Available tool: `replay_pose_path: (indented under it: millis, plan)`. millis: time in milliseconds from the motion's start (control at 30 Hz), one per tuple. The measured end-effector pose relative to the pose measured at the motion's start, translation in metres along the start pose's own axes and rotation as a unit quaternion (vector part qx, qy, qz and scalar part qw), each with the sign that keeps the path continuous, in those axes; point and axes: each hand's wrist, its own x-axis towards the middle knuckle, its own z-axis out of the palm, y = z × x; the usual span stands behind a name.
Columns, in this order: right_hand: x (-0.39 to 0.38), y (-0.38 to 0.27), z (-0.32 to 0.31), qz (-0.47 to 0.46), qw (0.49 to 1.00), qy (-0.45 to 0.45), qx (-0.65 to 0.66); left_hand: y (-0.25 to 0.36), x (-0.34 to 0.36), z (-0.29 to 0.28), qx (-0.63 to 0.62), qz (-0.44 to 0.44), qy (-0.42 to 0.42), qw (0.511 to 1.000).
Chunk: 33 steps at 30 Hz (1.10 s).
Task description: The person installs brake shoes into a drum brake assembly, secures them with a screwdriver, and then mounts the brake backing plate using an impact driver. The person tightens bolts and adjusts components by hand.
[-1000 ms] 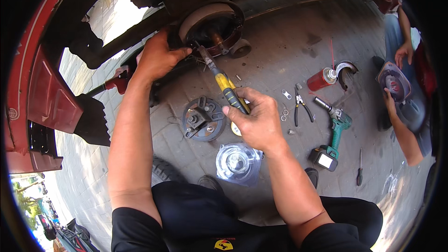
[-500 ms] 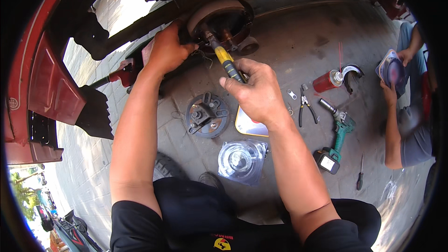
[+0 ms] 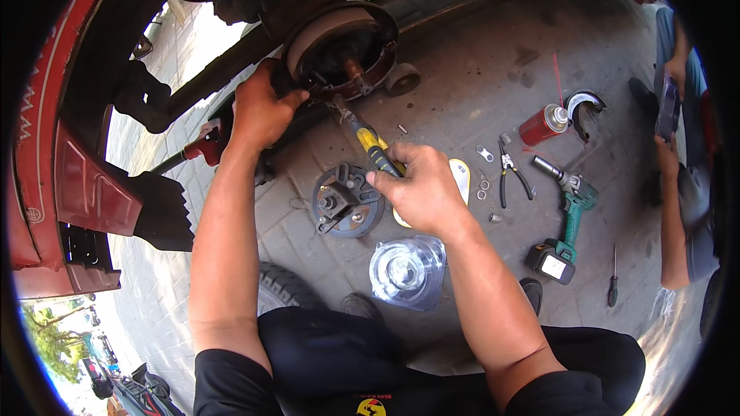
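Up under the red vehicle is a round, rusty brake assembly (image 3: 344,42) with a central spindle. My left hand (image 3: 266,104) grips its lower left edge, thumb at the rim. My right hand (image 3: 424,185) is closed on yellow-and-black handled pliers (image 3: 370,139), whose metal jaws reach to the assembly's lower edge; exactly what they touch is unclear. Below lie a round metal puller plate (image 3: 347,200), a clear plastic package (image 3: 405,273) and a yellow-edged white tin (image 3: 461,177), partly hidden by my right hand.
Red spray can (image 3: 539,127), curved brake shoe (image 3: 584,108), small pliers (image 3: 512,177), cordless impact wrench (image 3: 566,231), screwdriver (image 3: 613,277) lie on pavement at right. A co-worker (image 3: 686,208) holds a purple package at far right. Red bodywork (image 3: 92,200) borders the left; a tire (image 3: 281,289) lies below.
My pliers rose toward the assembly's middle, then came back down to its lower edge, with both hands still gripping. The co-worker's package now stands on edge.
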Motion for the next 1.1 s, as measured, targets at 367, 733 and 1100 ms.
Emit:
replay_pose_path:
  millis: [367, 733, 1100]
  plan:
    - [0.003, 0.014, 0.012, -0.003, 0.999, 0.006, 0.050, 0.001, -0.002, 0.000, -0.051, -0.019, -0.062, 0.997]
    - [0.024, 0.024, 0.020, -0.027, 0.997, -0.006, 0.071, -0.003, -0.001, 0.008, -0.138, -0.029, -0.057, 0.988]
    - [0.017, 0.047, 0.026, -0.002, 0.987, -0.032, 0.160, 0.000, 0.003, -0.005, -0.113, 0.000, -0.029, 0.993]
